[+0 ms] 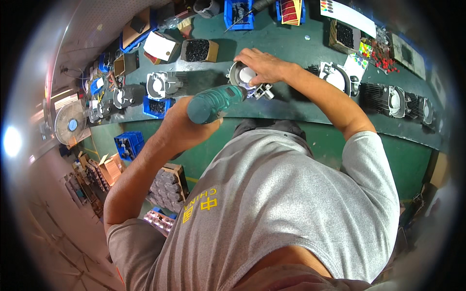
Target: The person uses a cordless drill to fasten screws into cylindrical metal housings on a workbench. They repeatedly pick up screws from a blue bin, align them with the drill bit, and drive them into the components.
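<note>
In my left hand [188, 131] is a teal cordless drill [213, 103], my fingers wrapped round its grip. Its front end points right, against the near side of a round metal housing [236, 73] with a white disc inside. My right hand [262, 65] rests over the far rim of this housing, fingers curled on it and thumb on the near side. A small silver bracket [264, 92] sits at the housing's lower right, beside the drill's tip. The tip itself is partly hidden.
Finned metal housings [167, 84] line the green bench on the left, more housings [335, 77] on the right. Along the back stand boxes of black parts [198, 50] and blue bins [239, 17]. A blue bin [156, 106] sits at the near edge; a fan [70, 122] stands far left.
</note>
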`<state>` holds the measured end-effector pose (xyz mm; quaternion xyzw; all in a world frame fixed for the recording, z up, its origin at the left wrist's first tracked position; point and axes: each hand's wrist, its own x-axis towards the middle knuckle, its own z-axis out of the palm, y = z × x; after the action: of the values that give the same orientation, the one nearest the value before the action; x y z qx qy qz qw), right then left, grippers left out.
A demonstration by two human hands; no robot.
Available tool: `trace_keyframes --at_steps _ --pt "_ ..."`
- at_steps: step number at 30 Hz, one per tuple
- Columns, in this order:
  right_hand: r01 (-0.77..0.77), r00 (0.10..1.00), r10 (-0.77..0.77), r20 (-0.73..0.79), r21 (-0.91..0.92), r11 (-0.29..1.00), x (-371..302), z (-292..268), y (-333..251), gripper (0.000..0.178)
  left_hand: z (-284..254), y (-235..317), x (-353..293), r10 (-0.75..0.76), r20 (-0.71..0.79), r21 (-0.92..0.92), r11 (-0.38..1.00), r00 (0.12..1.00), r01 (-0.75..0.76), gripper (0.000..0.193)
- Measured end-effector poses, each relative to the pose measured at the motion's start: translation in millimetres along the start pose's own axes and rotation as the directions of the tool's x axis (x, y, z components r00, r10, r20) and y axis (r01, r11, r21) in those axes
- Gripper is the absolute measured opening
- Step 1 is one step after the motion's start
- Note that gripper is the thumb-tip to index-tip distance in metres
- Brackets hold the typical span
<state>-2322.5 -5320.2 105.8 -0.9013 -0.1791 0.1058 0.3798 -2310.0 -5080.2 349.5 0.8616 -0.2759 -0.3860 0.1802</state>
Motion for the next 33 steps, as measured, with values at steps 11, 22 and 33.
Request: trace_keyframes --at_steps 11,22,33 --pt "-0.019 1.000 0.019 0.007 0.000 1.000 -2 -3 -3 0.086 1 -2 -7 0.089 -0.025 0.140 0.987 0.996 -0.085 0.025" --pt "0.062 0.995 -0.065 -0.071 -0.049 0.997 -4 0 1 0.086 -6 1 -6 0.066 -0.017 0.164 0.984 0.998 -0.062 0.026" --pt "0.104 0.992 -0.105 -0.071 -0.007 0.995 0 0 4 0.087 8 -37 -30 0.103 -0.146 -0.139 0.983 0.984 -0.124 0.031"
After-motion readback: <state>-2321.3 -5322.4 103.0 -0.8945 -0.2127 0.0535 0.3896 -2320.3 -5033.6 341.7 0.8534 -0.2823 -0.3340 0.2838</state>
